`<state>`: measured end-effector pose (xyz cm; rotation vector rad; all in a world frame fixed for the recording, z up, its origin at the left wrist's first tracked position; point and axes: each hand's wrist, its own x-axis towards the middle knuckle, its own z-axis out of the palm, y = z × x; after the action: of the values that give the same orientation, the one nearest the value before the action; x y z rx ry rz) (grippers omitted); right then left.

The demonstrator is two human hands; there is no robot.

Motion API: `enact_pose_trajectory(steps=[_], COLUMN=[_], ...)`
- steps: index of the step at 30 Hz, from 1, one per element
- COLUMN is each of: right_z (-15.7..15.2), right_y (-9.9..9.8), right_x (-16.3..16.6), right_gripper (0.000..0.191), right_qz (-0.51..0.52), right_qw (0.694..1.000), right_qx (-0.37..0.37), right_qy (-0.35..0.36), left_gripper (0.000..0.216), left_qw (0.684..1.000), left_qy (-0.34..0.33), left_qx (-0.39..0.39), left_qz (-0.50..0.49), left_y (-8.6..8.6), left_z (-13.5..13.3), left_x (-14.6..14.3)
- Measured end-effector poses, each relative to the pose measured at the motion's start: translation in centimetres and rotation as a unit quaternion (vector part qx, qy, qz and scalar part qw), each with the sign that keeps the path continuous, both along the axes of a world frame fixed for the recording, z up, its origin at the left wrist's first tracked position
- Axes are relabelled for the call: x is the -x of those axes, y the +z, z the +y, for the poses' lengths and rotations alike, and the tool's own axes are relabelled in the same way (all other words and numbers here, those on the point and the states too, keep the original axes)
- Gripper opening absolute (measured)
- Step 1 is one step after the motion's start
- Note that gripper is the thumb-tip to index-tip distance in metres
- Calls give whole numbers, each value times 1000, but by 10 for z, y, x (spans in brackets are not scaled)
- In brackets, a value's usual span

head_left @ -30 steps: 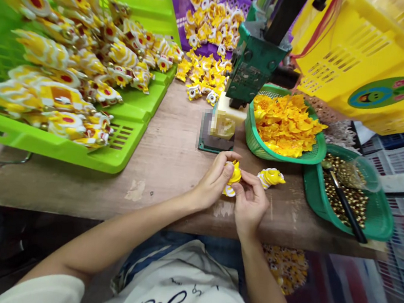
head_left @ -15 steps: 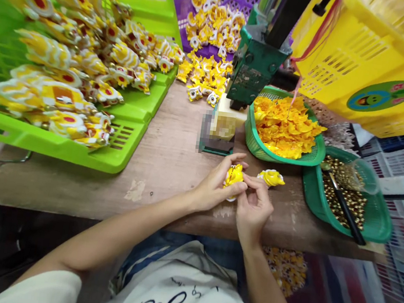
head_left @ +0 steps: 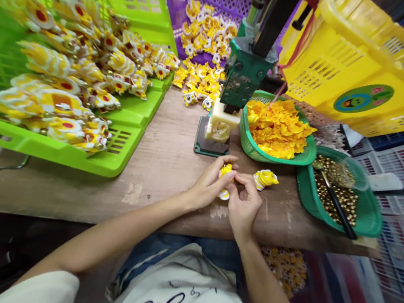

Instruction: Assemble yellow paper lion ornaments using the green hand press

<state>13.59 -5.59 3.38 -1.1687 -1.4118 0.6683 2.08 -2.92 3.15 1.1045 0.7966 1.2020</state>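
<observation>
Both hands meet over the wooden table (head_left: 170,167) near its front edge. My left hand (head_left: 209,186) and my right hand (head_left: 242,204) are closed together on one small yellow and white toy piece (head_left: 225,172), fingertips pinching it from both sides. A second yellow and white toy piece (head_left: 265,178) lies on the table just right of my right hand. Behind the hands stands a green press (head_left: 244,73) with a cream block (head_left: 220,123) on its base.
A green crate (head_left: 114,145) of finished yellow and white toys fills the left. A purple crate (head_left: 205,4) of parts stands at the back. Right of the press sit a green basket of yellow pieces (head_left: 278,126), a green tray of brass beads (head_left: 340,193) and a yellow crate (head_left: 359,67).
Both hands have turned the toy piece between the fingers and stayed in the same spot; the view shifted slightly.
</observation>
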Motion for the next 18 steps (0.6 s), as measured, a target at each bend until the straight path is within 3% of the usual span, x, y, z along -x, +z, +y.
enact_pose_trajectory(steps=[4, 6, 8, 13, 18], right_z=[-1, -1, 1, 13, 27], right_y=[1, -4, -9, -1, 15], right_x=[-1, -3, -9, -27, -23], right_gripper=[45, 53, 50, 42, 24], right_qz=[0, 74, 194, 379, 449], right_qw=[997, 990, 964, 854, 807], right_qx=[67, 116, 179, 330, 354], right_qy=[40, 28, 41, 136, 148], left_gripper=[53, 59, 60, 43, 19], left_qw=[993, 989, 990, 992, 963], left_qy=[14, -20, -30, 115, 266], left_qx=[91, 107, 100, 44, 14], left_qz=[-73, -98, -100, -22, 36], left_y=[4, 5, 6, 3, -2], left_z=[2, 4, 8, 29, 52], left_x=[-4, -4, -3, 10, 30])
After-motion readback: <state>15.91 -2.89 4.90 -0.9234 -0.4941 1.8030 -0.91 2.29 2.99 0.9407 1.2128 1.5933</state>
